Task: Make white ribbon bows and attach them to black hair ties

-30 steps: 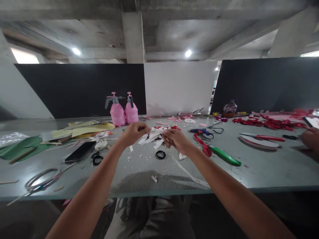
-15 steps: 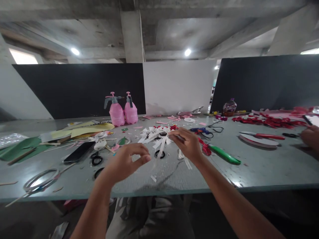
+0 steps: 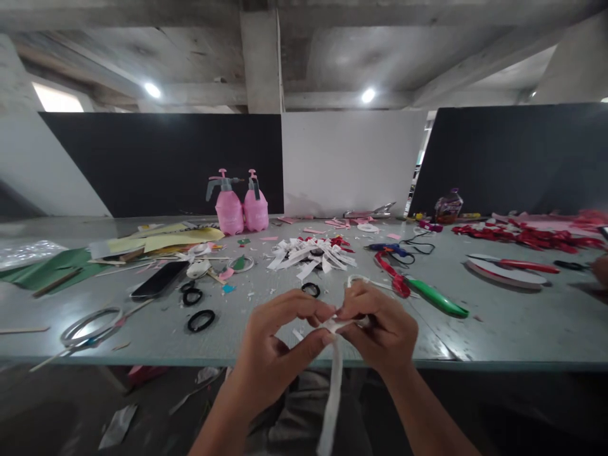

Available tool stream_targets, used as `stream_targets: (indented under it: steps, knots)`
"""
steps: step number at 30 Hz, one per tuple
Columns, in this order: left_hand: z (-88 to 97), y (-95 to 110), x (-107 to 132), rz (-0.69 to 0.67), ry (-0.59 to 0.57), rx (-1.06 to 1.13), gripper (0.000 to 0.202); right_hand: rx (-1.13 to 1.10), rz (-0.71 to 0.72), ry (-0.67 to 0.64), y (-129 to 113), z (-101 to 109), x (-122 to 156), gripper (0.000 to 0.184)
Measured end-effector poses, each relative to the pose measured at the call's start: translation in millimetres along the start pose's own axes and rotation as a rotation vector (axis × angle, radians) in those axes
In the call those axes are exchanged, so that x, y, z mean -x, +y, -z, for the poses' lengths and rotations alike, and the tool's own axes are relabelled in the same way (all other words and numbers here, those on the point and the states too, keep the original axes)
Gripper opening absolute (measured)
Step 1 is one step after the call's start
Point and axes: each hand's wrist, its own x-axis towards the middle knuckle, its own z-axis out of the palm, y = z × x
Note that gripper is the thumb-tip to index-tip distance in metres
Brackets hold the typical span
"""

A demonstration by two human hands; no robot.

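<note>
A white ribbon [image 3: 334, 386] is pinched between both hands near the table's front edge, one end dangling over my lap. My left hand [image 3: 280, 342] grips it from the left, thumb and fingertips together. Close against it, my right hand [image 3: 380, 323] pinches the same ribbon from the right. Behind the hands lies a pile of white ribbon pieces [image 3: 308, 254] with some red among them. A black ring [image 3: 310, 290] rests just beyond my left fingers. Part of a pale loop shows behind my right hand.
Green-handled scissors or a similar tool [image 3: 437, 297] lie at right, beside a ribbon roll [image 3: 504, 273] and a blue glue gun [image 3: 394, 250]. A phone [image 3: 160, 280] and another black ring [image 3: 201, 320] lie left. Pink spray bottles [image 3: 230, 212] stand behind. Another person's hand [image 3: 601, 269] shows far right.
My right hand has drawn a white ribbon from the pile toward me. My left hand has moved right and closed on it. The view has shifted slightly.
</note>
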Motion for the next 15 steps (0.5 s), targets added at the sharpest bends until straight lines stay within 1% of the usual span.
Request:
stream_targets:
  steps: [2, 4, 8, 10, 13, 15]
  knots:
    - [4.1, 4.3, 2.2, -0.008, -0.065, -0.035, 0.017, 0.013, 0.011, -0.023, -3.2, 2.5, -1.0, 0.01]
    - [8.1, 8.1, 3.0, -0.031, -0.118, -0.077, 0.015, 0.037, 0.024, -0.079, -5.5, 5.7, -3.0, 0.01]
    - [13.2, 12.5, 2.9, -0.066, -0.162, -0.144, 0.009, 0.057, 0.057, -0.198, -8.1, 11.8, -7.5, 0.01]
    - [14.6, 13.6, 2.6, -0.067, -0.201, -0.155, 0.006, 0.056, 0.07, -0.251, -9.1, 14.4, -8.8, 0.009]
    - [16.2, 16.0, 1.2, -0.059, -0.285, -0.153, 0.003, 0.067, 0.071, -0.369, -11.0, 18.4, -10.4, 0.009]
    - [17.2, 18.3, -0.2, -0.035, -0.348, -0.14, 0.002, 0.061, 0.093, -0.418, -12.4, 20.7, -11.5, 0.013]
